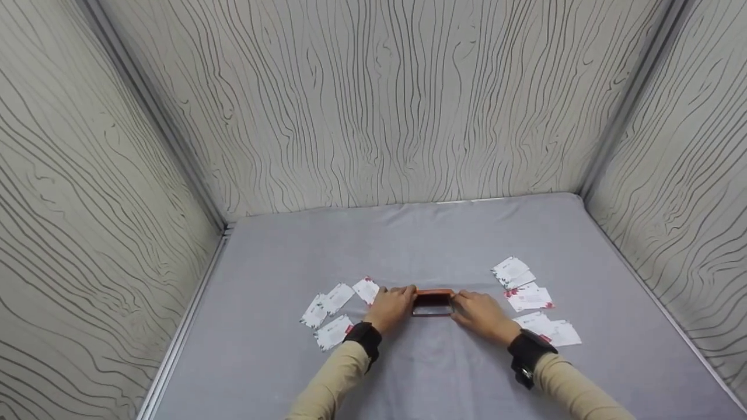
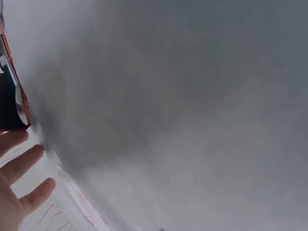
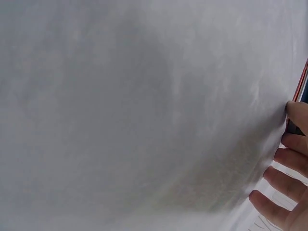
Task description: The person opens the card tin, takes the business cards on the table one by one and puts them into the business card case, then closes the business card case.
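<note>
A small card case [image 1: 433, 291], orange-brown outside with a dark inside, stands opened on the grey cloth between my hands. My left hand [image 1: 394, 306] holds its left end, and my right hand [image 1: 483, 315] grips the right end. In the left wrist view, the case [image 2: 8, 98] shows a shiny metal-like rim, with fingertips touching its corner. Thumb and index finger pinch the edge of the case [image 3: 300, 84] in the right wrist view, the other fingers spread apart. Much of the case is cut off in both wrist views.
Several white cards with floral corners [image 1: 338, 298] lie left of my left hand; one [image 1: 366, 289] lies partly behind it. More cards [image 1: 529, 296] form a loose column at right, some near my right wrist. Patterned walls [image 1: 373, 105] enclose the cloth-covered table [image 1: 280, 251].
</note>
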Available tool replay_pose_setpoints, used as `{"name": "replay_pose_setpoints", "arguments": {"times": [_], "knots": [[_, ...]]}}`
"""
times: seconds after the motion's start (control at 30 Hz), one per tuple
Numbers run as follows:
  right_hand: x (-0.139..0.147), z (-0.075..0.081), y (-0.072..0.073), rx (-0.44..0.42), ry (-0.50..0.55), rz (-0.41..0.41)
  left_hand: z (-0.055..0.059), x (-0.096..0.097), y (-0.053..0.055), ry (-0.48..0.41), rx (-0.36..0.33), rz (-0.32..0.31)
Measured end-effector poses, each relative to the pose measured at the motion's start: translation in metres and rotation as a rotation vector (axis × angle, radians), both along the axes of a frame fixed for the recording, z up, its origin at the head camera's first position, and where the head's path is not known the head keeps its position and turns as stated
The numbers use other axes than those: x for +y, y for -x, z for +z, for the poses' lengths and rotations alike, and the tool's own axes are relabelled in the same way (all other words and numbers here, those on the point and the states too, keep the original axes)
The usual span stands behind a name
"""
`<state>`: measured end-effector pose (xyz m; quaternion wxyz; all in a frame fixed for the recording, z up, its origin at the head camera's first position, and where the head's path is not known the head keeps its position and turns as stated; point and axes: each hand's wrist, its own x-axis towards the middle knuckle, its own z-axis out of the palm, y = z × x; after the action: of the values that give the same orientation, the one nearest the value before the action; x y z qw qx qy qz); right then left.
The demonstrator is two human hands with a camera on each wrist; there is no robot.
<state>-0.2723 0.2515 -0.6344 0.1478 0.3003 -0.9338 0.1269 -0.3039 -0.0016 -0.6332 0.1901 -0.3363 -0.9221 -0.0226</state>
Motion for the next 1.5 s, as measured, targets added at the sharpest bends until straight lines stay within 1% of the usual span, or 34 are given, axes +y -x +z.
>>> {"name": "replay_pose_setpoints", "arguments": {"times": [0.17,0.2,0.27,0.33,0.4,0.5,0.63,0.7,0.77,0.9,1.0,1.17,1.3,1.4,1.5], "knots": [[-0.001,0.0,-0.001,0.003,0.002,0.001,-0.003,0.003,0.004,-0.064,0.048,0.02],[-0.001,-0.001,-0.001,0.004,0.0,0.0,-0.003,0.004,0.004,-0.076,0.05,0.019],[-0.002,-0.001,-0.002,0.004,-0.002,-0.002,-0.002,0.005,0.006,-0.096,0.032,0.019],[-0.002,-0.001,-0.002,0.007,-0.003,-0.004,-0.002,0.006,0.007,-0.101,0.018,0.02],[-0.002,-0.001,-0.003,0.013,-0.006,-0.002,-0.002,0.007,0.008,-0.086,0.019,0.028],[-0.002,-0.001,-0.003,0.019,-0.009,0.003,-0.004,0.007,0.008,-0.064,0.049,0.046],[-0.001,0.0,-0.004,0.009,-0.013,0.004,-0.006,0.008,0.007,-0.122,0.082,0.043],[-0.001,0.001,-0.004,0.0,-0.011,0.003,-0.006,0.008,0.006,-0.155,0.06,0.027],[0.0,0.001,-0.004,0.0,-0.008,0.003,-0.007,0.007,0.005,-0.152,0.021,0.015],[0.0,0.002,-0.004,0.013,-0.007,0.003,-0.005,0.005,0.001,-0.085,-0.086,0.022],[-0.001,0.002,-0.004,0.016,-0.005,0.003,-0.005,0.003,-0.002,-0.03,-0.131,0.037],[-0.001,0.002,-0.005,0.009,-0.001,0.0,-0.007,0.001,-0.002,0.005,-0.159,0.04],[-0.001,0.002,-0.006,0.006,0.004,-0.004,-0.009,0.001,0.0,-0.013,-0.186,0.039],[-0.001,0.002,-0.006,0.009,0.005,-0.001,-0.011,0.001,0.001,-0.024,-0.178,0.044],[-0.001,0.002,-0.007,0.007,-0.002,0.005,-0.014,0.0,0.002,0.008,-0.167,0.059]]}}
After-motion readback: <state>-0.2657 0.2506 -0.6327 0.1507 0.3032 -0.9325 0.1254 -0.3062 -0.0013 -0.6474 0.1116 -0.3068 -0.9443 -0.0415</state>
